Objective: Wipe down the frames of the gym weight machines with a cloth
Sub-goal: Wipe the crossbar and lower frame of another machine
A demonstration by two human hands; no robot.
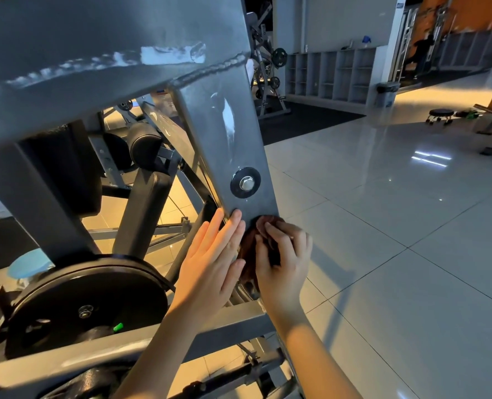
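Note:
A grey steel frame post [227,133] of a weight machine slants down through the middle of the view, with a black washer and bolt [245,182] low on it. Just below that bolt, my right hand [282,254] grips a dark brown cloth [249,266] and presses it against the post's lower end. My left hand [213,254] lies flat beside it, fingers straight, touching the post's left edge. Most of the cloth is hidden behind my right hand.
A black weight plate [89,300] hangs at lower left, beneath black pads [144,142]. A grey crossbar [118,344] runs under my forearms. Glossy tiled floor [397,226] spreads to the right. Cubby shelves [331,73], other machines and a small black stool [440,115] stand farther back.

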